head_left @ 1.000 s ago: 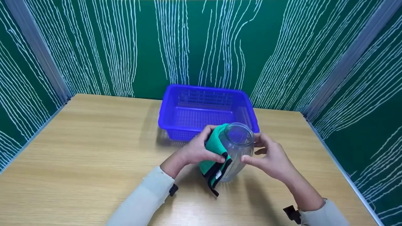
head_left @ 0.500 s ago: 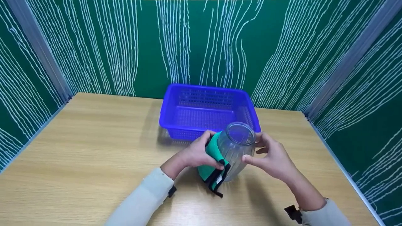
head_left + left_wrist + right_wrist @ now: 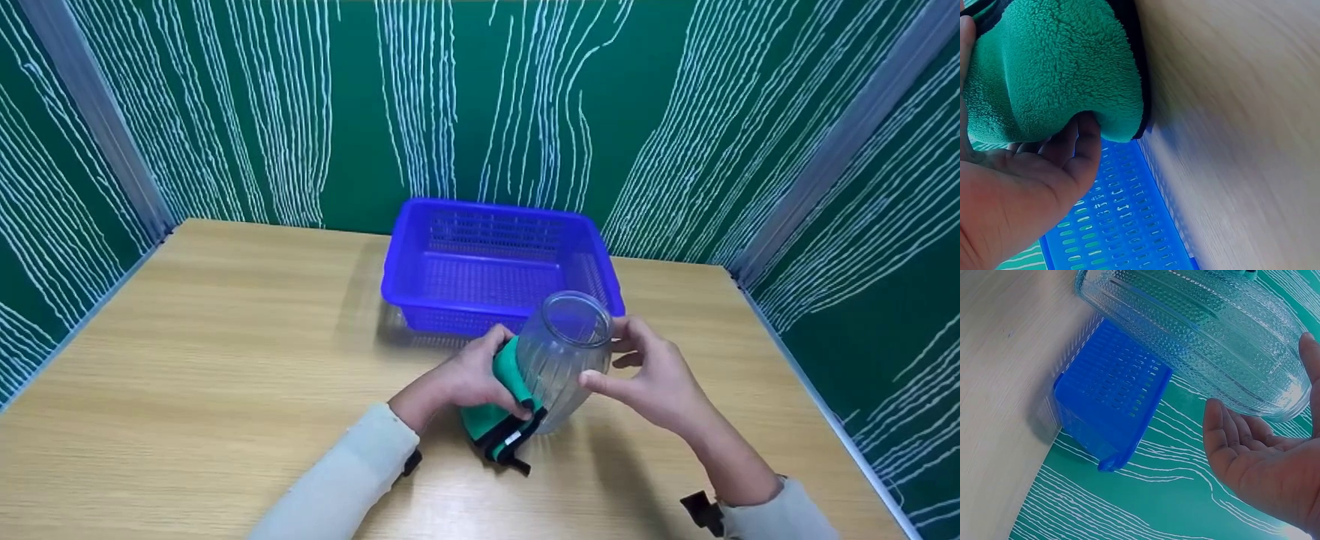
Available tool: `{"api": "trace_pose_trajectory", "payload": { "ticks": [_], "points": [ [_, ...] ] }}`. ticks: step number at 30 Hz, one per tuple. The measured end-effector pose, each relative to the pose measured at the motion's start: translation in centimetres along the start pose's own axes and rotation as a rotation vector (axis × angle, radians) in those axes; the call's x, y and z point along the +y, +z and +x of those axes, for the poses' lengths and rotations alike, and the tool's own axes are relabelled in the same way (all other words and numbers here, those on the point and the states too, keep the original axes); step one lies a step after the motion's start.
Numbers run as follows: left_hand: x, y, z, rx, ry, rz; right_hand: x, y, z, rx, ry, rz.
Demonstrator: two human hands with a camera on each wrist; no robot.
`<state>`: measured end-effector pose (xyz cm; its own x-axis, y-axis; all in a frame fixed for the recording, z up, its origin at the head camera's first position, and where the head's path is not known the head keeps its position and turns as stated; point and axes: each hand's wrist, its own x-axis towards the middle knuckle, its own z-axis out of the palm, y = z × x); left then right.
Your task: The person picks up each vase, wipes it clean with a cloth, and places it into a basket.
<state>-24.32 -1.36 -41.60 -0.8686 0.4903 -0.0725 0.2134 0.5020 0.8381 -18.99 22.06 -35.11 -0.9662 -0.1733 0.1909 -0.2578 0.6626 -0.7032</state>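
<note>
A clear ribbed glass vase [image 3: 559,367] with a pebbled surface stands tilted over the table, its wide mouth facing up. My right hand [image 3: 652,382] holds it near the top, thumb on the near side and fingertips on the far side. In the right wrist view, the fingers [image 3: 1219,433] touch the glass just below the rim. My left hand [image 3: 472,379] grips a fluffy green cloth [image 3: 484,420] with black edging against the vase's left side. The cloth [image 3: 1067,73] bunches between thumb and fingers in the left wrist view, and its lower corner hangs down near the tabletop.
A purple-blue plastic basket [image 3: 442,306] with slotted walls sits just behind the vase. The wooden table [image 3: 225,360] is bounded by green walls [image 3: 352,112] with white wavy lines at the back and sides.
My left hand has slid the cloth down the vase's side, towards me and slightly left, uncovering more glass. The right hand keeps nearly the same hold and place.
</note>
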Motion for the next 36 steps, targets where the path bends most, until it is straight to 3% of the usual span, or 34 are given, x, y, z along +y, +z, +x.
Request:
{"api": "trace_pose_trajectory", "payload": {
  "ticks": [13, 20, 24, 29, 33, 36],
  "points": [
    [-0.4, 0.3, 0.0, 0.02, -0.008, 0.059, 0.0, 0.0, 0.0, -0.001, 0.008, 0.005],
    [-0.6, -0.1, 0.0, 0.007, 0.036, 0.052, 0.1, 0.2, -0.2, 0.004, -0.037, 0.006],
    [-0.7, -0.8, 0.0, -0.014, 0.036, -0.012, 0.1, 0.4, -0.4, 0.017, -0.04, 0.011],
    [-0.5, -1.6, 0.1, -0.032, 0.053, -0.172, 0.0, 0.4, -0.4, 0.033, -0.011, 0.011],
    [0.4, -2.3, -0.3, -0.042, 0.102, -0.314, -0.1, 0.3, -0.4, 0.038, -0.002, 0.014],
    [1.5, -2.9, -0.9, -0.038, 0.129, -0.353, -0.1, 0.3, -0.4, 0.038, -0.009, 0.022]
  ]
}}
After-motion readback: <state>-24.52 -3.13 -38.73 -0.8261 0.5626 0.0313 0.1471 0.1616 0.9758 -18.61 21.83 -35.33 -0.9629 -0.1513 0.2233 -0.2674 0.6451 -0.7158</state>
